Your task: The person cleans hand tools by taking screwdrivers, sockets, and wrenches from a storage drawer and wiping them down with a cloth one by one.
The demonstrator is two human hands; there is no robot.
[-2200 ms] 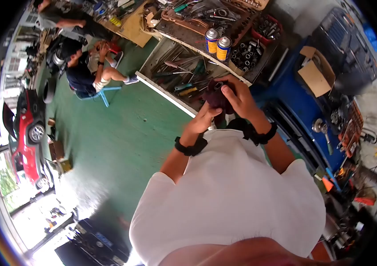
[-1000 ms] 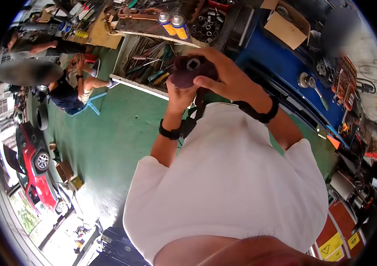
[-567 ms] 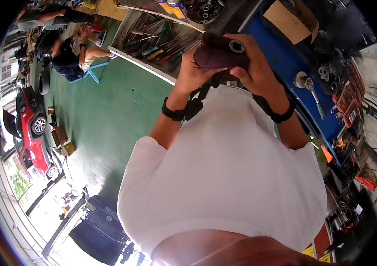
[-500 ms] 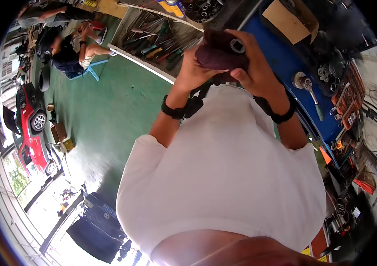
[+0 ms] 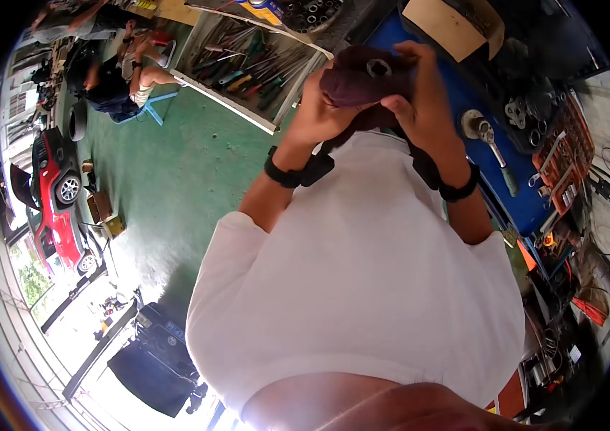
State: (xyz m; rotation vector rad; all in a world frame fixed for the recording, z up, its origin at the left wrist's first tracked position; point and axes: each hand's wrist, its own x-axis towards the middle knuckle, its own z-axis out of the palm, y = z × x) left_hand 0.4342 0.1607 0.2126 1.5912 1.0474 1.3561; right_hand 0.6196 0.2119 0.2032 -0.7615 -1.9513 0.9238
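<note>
Between my two hands sat what looked like one metal socket, its end showing from one dark maroon cloth. My left hand gripped the cloth's left side, fingers hidden; my right hand curled round the other. I judged the socket stiff, fairly heavy, maybe slippery, hardly fragile; the cloth, soft and light, best held round its sides. One ratchet lay on the blue surface rightward.

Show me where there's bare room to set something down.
Blue surface: a bare patch between cardboard box and ratchet. Green floor: open between blue stool and white shirt. Crowded: tool-filled drawer, orange tray.
</note>
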